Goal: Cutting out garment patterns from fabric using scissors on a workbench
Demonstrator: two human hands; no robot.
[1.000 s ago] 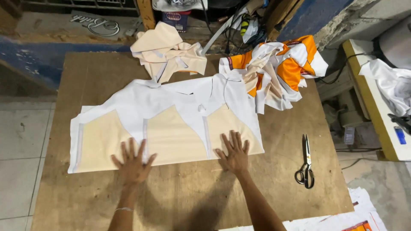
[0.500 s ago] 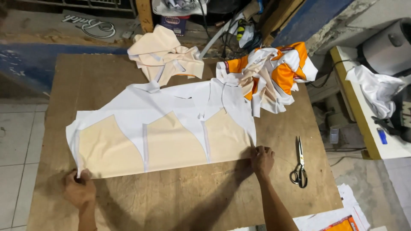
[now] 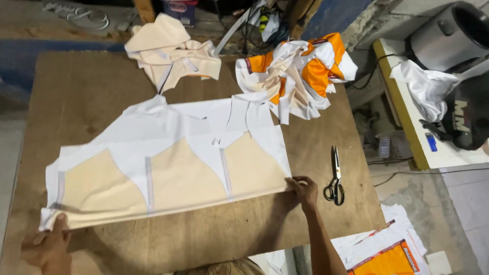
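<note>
Two hands of yours hold the near edge of the white and cream fabric panel [image 3: 168, 168], one at each lower corner. Your left hand [image 3: 48, 247] is at the lower left of the frame; its grip is clenched on the left corner of the panel, with the thumb on top of the cloth. Your right hand [image 3: 304, 189] is right of the centre, low in the frame; its fingers are curled and they pinch the right corner of the panel against the table [image 3: 76, 86].

You see the panel lying flat and spread across the middle of the brown wooden table. Its near edge runs between your two hands, slightly tilted, lower on the left side. The panel shows three cream, pointed shapes set in white, and the white part narrows toward the upper middle of the frame.

Just to the right of your right hand the scissors [image 3: 335, 178] lie on the table, closed, with the black handles toward you and the blades pointing away. They do not touch the panel.

At the upper left of the frame a crumpled cream cloth [image 3: 170, 51] lies on the far side of the table. At the upper middle an orange and white bundle of fabric [image 3: 300, 71] lies in a heap, and it touches the far right part of the panel.
</note>
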